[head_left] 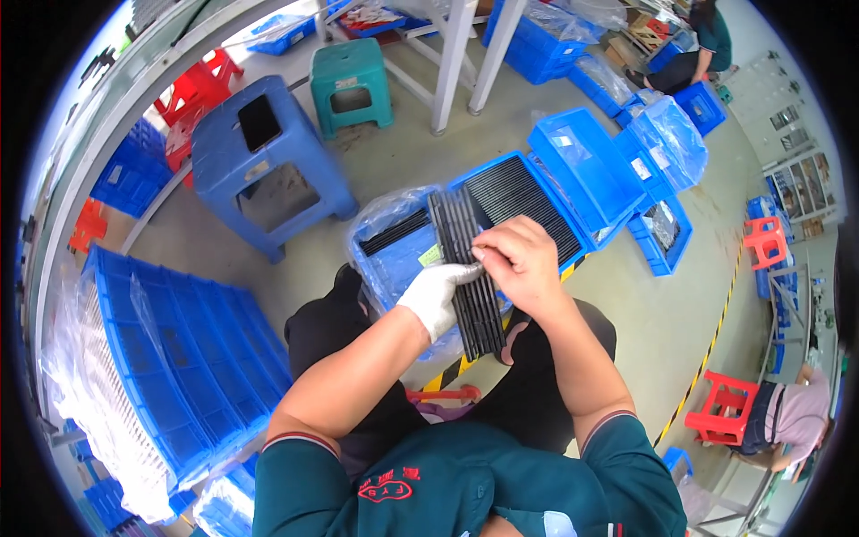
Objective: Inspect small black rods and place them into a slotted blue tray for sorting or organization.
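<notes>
A bundle of long, thin black strips [455, 219] is held upright in front of me, side by side and slightly tilted. My left hand [436, 300], in a white glove, is closed around its lower left side, thumb across the front. Bare, my right hand [522, 264] has its fingers pinched together at the bundle's right edge; what the fingertips grip is hidden. Just beyond, a blue bin [583, 234] holds rows of similar black strips. Left of it, a plastic-lined blue bin [380, 279] holds more black strips, partly covered by the bundle.
A blue stool [313, 166] with a dark phone-like slab [259, 123] on it stands at left, beside a green stool [349, 76]. Stacked blue crates [170, 349] rise at lower left. An open blue bin [586, 161] sits at right. Two other people are farther off at right.
</notes>
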Demonstrator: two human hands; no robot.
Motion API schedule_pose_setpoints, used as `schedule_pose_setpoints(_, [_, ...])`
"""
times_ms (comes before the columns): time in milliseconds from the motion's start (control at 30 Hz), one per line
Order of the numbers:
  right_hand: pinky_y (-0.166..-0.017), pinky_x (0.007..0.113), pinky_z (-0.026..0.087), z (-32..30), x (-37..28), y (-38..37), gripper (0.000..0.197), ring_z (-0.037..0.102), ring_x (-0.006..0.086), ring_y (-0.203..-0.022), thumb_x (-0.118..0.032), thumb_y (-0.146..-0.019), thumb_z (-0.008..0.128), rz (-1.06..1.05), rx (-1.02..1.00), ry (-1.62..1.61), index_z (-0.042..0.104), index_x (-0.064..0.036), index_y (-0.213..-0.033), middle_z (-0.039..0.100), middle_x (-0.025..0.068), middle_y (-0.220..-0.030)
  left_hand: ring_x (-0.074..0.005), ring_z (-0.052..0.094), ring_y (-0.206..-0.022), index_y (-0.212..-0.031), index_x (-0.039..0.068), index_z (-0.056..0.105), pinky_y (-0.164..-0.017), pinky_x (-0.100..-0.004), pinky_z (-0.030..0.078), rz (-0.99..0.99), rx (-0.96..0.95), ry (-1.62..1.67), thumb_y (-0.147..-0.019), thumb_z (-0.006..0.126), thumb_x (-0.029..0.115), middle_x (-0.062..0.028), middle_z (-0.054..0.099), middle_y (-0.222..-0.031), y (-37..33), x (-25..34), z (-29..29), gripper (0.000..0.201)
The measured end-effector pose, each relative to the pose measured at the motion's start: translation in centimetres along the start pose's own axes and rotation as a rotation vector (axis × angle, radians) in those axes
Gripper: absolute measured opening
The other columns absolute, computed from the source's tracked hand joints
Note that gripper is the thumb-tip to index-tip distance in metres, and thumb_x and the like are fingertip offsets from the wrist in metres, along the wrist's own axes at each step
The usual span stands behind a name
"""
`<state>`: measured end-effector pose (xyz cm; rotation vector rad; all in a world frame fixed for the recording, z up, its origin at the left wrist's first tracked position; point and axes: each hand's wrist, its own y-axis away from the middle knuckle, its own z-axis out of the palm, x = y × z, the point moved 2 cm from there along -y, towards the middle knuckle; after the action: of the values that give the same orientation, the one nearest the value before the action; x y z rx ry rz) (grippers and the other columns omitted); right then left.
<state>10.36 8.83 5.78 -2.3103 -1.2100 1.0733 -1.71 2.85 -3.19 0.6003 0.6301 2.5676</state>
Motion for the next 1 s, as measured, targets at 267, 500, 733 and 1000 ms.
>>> schedule_pose_setpoints(267, [-0.063, 0.035, 0.048, 1.5, -1.1, 1.1, 0.013, 0.057, 0.0225, -0.072, -0.012, -0.068, 0.072, -0.099, -0.04, 0.09, 0.066, -0.0127, -0.079, 0.059, 0.0009, -0.074, -0.0247, 0.063, -0.091, -0.11, 0.004, 0.059, -0.082, -0.0368, 0.052, 0.042, 0.089, -0.004, -0.083, 0.055, 0.002, -0.0095, 0.063, -0.1, 0.8, -0.3, -2.3, 0.027])
schedule_pose_setpoints(500, [-0.067, 0.035, 0.049, 0.7, -0.8, 1.4, 0.015, 0.059, 0.0212, -0.078, -0.014, -0.068, 0.074, -0.1, -0.034, 0.064, 0.067, -0.0116, -0.081, 0.062, 0.0012, -0.08, -0.0256, 0.063, -0.094, -0.109, 0.004, 0.059, -0.083, -0.0379, 0.053, 0.034, 0.074, -0.028, -0.086, 0.052, 0.002, -0.0098, 0.064, -0.102, 0.3, -0.4, -2.2, 0.024])
schedule_pose_setpoints(733, [-0.07, 0.036, 0.048, 1.1, -1.3, 1.9, 0.013, 0.059, 0.0225, -0.079, -0.016, -0.071, 0.072, -0.109, -0.011, 0.084, 0.067, -0.0101, -0.082, 0.063, 0.0019, -0.082, -0.0259, 0.063, -0.094, -0.109, 0.005, 0.059, -0.084, -0.0385, 0.052, -0.006, 0.196, -0.027, -0.088, 0.051, 0.004, -0.0102, 0.064, -0.103, 0.4, -0.7, -2.3, 0.023])
schedule_pose_setpoints(1000, [-0.065, 0.035, 0.048, -0.3, 0.3, 0.8, 0.012, 0.06, 0.0246, -0.074, -0.006, -0.072, 0.073, 0.108, 0.128, -0.106, 0.068, -0.0044, -0.083, 0.065, 0.008, -0.079, -0.0227, 0.064, -0.091, -0.114, 0.003, 0.058, -0.082, -0.0371, 0.054, 0.074, -0.052, 0.027, -0.084, 0.057, -0.003, -0.0089, 0.064, -0.102, 0.4, 0.3, 1.1, 0.03])
